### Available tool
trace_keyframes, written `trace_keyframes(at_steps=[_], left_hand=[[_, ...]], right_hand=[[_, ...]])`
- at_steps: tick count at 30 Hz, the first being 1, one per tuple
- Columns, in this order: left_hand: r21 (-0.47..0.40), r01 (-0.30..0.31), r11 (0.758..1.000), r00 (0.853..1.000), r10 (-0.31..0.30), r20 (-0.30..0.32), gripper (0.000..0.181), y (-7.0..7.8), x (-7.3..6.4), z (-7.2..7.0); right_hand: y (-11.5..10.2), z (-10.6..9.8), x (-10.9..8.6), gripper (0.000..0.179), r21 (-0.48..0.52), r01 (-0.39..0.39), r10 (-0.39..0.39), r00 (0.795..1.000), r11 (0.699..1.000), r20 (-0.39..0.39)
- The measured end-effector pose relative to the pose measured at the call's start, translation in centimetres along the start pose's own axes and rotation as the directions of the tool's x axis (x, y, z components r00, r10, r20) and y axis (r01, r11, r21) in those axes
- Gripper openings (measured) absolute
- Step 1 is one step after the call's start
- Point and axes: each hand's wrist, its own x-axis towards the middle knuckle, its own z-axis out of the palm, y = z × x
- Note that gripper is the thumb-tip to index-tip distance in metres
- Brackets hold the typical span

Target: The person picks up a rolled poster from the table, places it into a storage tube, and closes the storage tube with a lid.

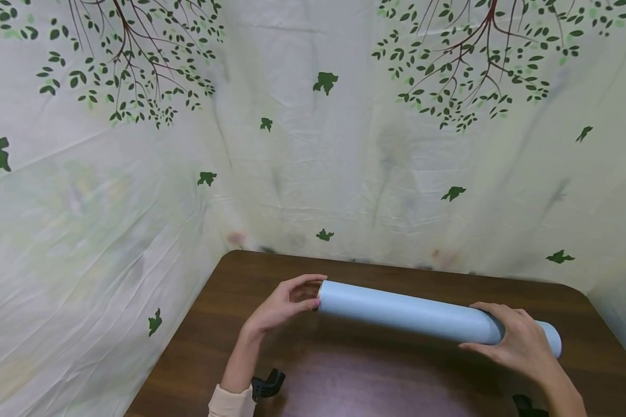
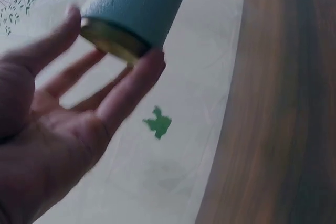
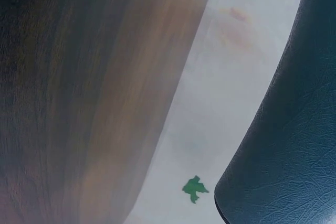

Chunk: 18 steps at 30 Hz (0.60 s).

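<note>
A light blue roll [image 1: 396, 310] with a leather-like grain is held above the brown table [image 1: 365, 382], tilted slightly down to the right in the head view. My left hand [image 1: 279, 304] holds its left end between thumb and fingertips, the palm standing off from the end. In the left wrist view, the same hand [image 2: 68, 124] spans the roll's [image 2: 142, 3] yellowish-brown end. Near the right end, my right hand [image 1: 521, 339] grips the roll from above, thumb on the near side. The right wrist view shows the roll's textured surface [image 3: 283, 145] but not the hand.
A white cloth [image 1: 344, 174] printed with branches and green leaves hangs behind the table and along its sides. Black wrist straps [image 1: 268, 384] sit on both arms. The table's far edge [image 1: 396, 266] runs just beyond the roll.
</note>
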Motion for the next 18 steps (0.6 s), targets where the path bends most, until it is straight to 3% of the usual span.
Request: trace_keyframes(at_steps=[3, 6, 12, 18], left_hand=[[-0.021, -0.026, 0.999, 0.998, 0.027, 0.053, 0.064, 0.1, -0.3, -0.4], [-0.024, -0.054, 0.998, 0.997, 0.055, 0.062, 0.068, 0.0, -0.5, -0.7], [0.002, -0.103, 0.995, 0.995, 0.103, 0.004, 0.065, -0.2, -0.4, -0.5], [0.016, -0.150, 0.989, 0.985, 0.151, -0.080, 0.064, 0.4, -0.1, 0.3]], right_hand=[[0.1, 0.0, -0.1, 0.083, 0.012, -0.004, 0.004, 1.000, 1.000, 0.005], [0.2, 0.0, -0.1, 0.083, 0.030, -0.003, 0.002, 1.000, 1.000, 0.006], [-0.1, -0.2, 0.0, 0.083, 0.033, -0.014, 0.014, 1.000, 0.999, -0.001], [-0.3, -1.1, 0.3, 0.085, 0.051, 0.034, -0.032, 0.998, 0.998, -0.048]])
